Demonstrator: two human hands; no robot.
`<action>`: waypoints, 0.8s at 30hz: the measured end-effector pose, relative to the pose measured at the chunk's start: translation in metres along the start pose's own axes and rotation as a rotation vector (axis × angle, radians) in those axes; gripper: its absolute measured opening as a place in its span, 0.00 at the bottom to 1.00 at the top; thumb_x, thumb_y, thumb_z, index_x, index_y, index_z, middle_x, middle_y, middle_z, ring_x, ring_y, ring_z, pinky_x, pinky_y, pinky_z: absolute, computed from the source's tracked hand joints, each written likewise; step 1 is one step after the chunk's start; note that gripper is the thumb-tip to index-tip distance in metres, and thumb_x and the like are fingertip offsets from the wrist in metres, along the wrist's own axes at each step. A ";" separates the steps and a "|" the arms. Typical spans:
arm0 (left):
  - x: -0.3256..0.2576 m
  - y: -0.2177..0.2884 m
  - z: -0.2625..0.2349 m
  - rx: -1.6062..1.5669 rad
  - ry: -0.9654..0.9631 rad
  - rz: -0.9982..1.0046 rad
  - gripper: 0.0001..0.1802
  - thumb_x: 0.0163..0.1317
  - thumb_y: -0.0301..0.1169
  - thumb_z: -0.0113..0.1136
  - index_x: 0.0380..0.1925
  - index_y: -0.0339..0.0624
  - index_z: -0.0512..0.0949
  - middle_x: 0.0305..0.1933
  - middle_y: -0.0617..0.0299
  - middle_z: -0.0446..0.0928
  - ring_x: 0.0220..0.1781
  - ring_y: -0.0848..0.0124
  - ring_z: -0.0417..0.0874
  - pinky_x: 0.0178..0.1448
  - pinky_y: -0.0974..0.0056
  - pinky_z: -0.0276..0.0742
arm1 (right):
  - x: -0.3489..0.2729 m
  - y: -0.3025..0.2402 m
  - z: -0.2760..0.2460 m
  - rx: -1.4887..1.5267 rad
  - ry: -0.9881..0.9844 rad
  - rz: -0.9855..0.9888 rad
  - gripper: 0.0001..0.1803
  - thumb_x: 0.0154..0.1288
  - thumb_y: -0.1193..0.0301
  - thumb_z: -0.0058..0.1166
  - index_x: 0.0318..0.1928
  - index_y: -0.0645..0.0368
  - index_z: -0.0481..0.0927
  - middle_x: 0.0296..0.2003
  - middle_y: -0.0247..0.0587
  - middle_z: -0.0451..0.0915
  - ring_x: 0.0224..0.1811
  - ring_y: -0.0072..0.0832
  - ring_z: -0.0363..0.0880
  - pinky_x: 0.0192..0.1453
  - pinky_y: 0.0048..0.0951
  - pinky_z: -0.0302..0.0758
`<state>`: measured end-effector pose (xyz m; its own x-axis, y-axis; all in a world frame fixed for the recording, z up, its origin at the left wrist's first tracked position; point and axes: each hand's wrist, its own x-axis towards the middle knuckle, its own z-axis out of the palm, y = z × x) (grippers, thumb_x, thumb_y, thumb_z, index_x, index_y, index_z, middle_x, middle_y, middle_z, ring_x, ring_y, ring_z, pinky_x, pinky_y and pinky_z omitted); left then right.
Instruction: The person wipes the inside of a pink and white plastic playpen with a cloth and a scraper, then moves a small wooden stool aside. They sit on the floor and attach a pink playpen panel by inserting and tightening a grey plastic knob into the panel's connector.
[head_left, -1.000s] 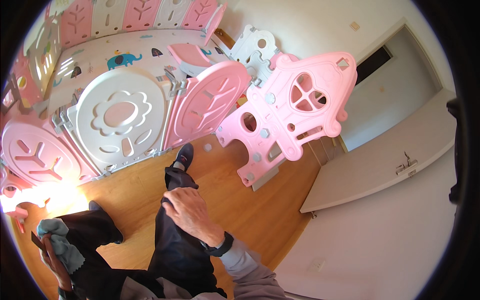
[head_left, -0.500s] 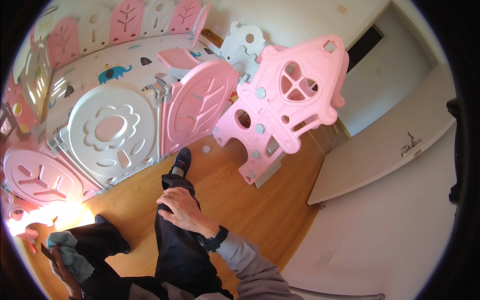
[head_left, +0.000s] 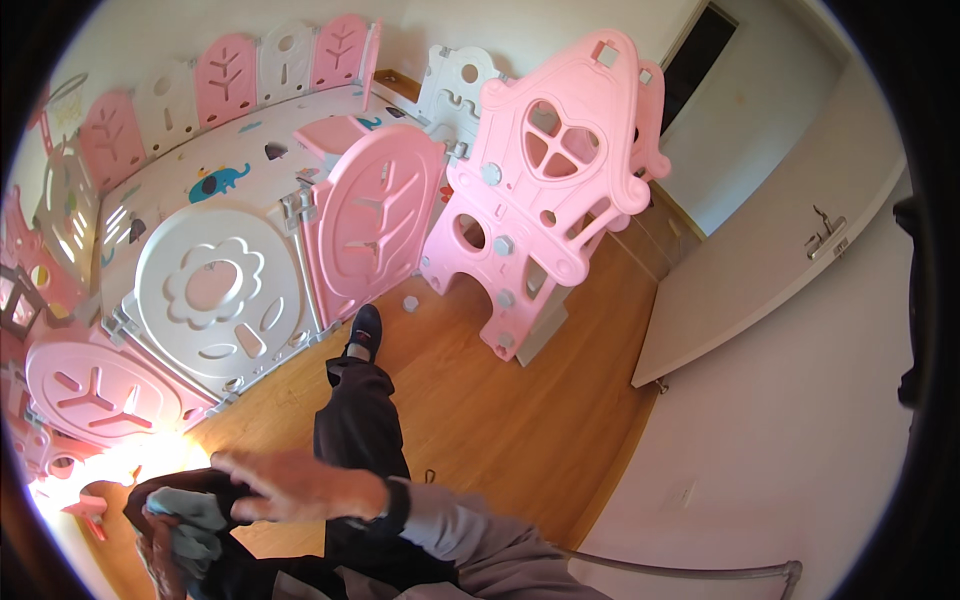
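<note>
At the lower left, my left hand [head_left: 160,552] is closed on a crumpled grey-blue cloth [head_left: 197,525], next to my dark trouser leg. Part of that hand is hidden by the cloth. My right hand [head_left: 305,485] reaches left over my legs, somewhat blurred. Its fingers are apart and I see nothing in them. A gap lies between its fingertips and the cloth. A dark band circles the right wrist.
Ahead stands a play fence with a white flower panel [head_left: 217,288] and a pink panel [head_left: 378,215], around a patterned mat [head_left: 260,125]. Right of it stands a pink plastic play structure [head_left: 545,190]. A door [head_left: 790,220] hangs open at the right. Wood floor [head_left: 540,420] lies between.
My right hand has left my knee and swung left toward the cloth. The left hand and cloth have shifted right and slightly down in the picture. The view has turned a little.
</note>
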<state>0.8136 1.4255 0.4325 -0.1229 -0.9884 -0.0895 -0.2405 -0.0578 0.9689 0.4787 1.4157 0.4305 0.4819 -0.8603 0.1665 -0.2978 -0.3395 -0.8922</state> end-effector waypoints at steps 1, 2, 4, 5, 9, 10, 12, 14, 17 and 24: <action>-0.004 0.006 0.005 0.063 -0.008 0.023 0.20 0.80 0.43 0.47 0.39 0.38 0.79 0.42 0.62 0.79 0.47 0.74 0.77 0.56 0.65 0.71 | 0.007 -0.009 0.013 -0.006 0.018 -0.094 0.38 0.71 0.60 0.60 0.74 0.63 0.61 0.50 0.55 0.83 0.49 0.53 0.84 0.50 0.45 0.80; -0.007 0.010 0.009 0.127 -0.013 0.044 0.20 0.80 0.43 0.47 0.39 0.39 0.79 0.42 0.62 0.79 0.46 0.74 0.77 0.56 0.65 0.71 | 0.013 -0.018 0.026 0.000 0.045 -0.201 0.40 0.70 0.61 0.61 0.74 0.63 0.59 0.50 0.57 0.82 0.48 0.55 0.84 0.49 0.45 0.80; -0.011 0.015 0.014 0.216 -0.017 0.085 0.19 0.80 0.43 0.47 0.38 0.40 0.79 0.41 0.63 0.78 0.46 0.74 0.76 0.55 0.65 0.71 | 0.022 -0.026 0.047 -0.003 0.061 -0.279 0.41 0.68 0.65 0.63 0.75 0.64 0.58 0.49 0.58 0.82 0.47 0.57 0.84 0.48 0.46 0.80; -0.010 0.015 0.014 0.226 -0.016 0.091 0.19 0.80 0.43 0.47 0.38 0.40 0.79 0.40 0.63 0.78 0.45 0.74 0.76 0.55 0.65 0.70 | 0.025 -0.027 0.056 -0.013 0.050 -0.249 0.41 0.68 0.67 0.64 0.74 0.65 0.58 0.49 0.59 0.82 0.48 0.58 0.83 0.49 0.47 0.80; -0.008 0.009 0.015 0.267 0.061 0.177 0.20 0.80 0.44 0.46 0.40 0.41 0.79 0.39 0.64 0.76 0.43 0.74 0.75 0.49 0.65 0.68 | 0.032 -0.020 0.074 0.090 0.142 -0.225 0.33 0.66 0.73 0.64 0.68 0.61 0.64 0.50 0.59 0.81 0.50 0.59 0.81 0.51 0.50 0.79; -0.009 0.009 0.015 0.332 0.120 0.213 0.21 0.80 0.45 0.45 0.40 0.41 0.79 0.39 0.63 0.77 0.43 0.75 0.75 0.47 0.66 0.68 | 0.031 -0.017 0.074 0.108 0.113 -0.179 0.31 0.66 0.73 0.63 0.66 0.60 0.65 0.52 0.57 0.80 0.51 0.58 0.82 0.51 0.50 0.79; -0.010 0.010 0.013 0.079 0.047 0.038 0.22 0.81 0.46 0.44 0.42 0.40 0.80 0.43 0.62 0.78 0.42 0.76 0.76 0.47 0.68 0.69 | 0.031 -0.013 0.073 0.153 0.170 -0.139 0.29 0.67 0.73 0.62 0.65 0.60 0.66 0.52 0.58 0.81 0.52 0.58 0.81 0.52 0.50 0.78; -0.009 0.013 0.011 -0.059 0.015 -0.079 0.23 0.82 0.47 0.43 0.46 0.39 0.79 0.47 0.61 0.79 0.41 0.77 0.77 0.47 0.70 0.70 | 0.031 -0.011 0.068 0.193 0.228 -0.122 0.28 0.69 0.73 0.60 0.66 0.60 0.66 0.51 0.59 0.81 0.51 0.59 0.81 0.54 0.50 0.77; -0.002 0.016 0.005 0.048 -0.018 -0.016 0.25 0.83 0.45 0.41 0.61 0.36 0.76 0.59 0.58 0.77 0.46 0.76 0.79 0.53 0.69 0.73 | 0.035 -0.015 0.057 0.271 0.286 -0.134 0.27 0.73 0.70 0.55 0.69 0.60 0.65 0.50 0.60 0.82 0.51 0.57 0.81 0.58 0.47 0.73; 0.007 -0.013 -0.021 0.278 0.110 0.118 0.27 0.81 0.37 0.42 0.74 0.39 0.67 0.70 0.51 0.72 0.70 0.60 0.74 0.74 0.59 0.67 | 0.053 -0.047 0.051 0.415 0.294 -0.193 0.27 0.71 0.71 0.56 0.67 0.63 0.66 0.55 0.58 0.79 0.57 0.55 0.79 0.62 0.48 0.72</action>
<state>0.8357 1.4165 0.4245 -0.0646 -0.9961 0.0598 -0.4868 0.0838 0.8695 0.5602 1.4059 0.4597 0.2272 -0.8873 0.4014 0.1525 -0.3747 -0.9145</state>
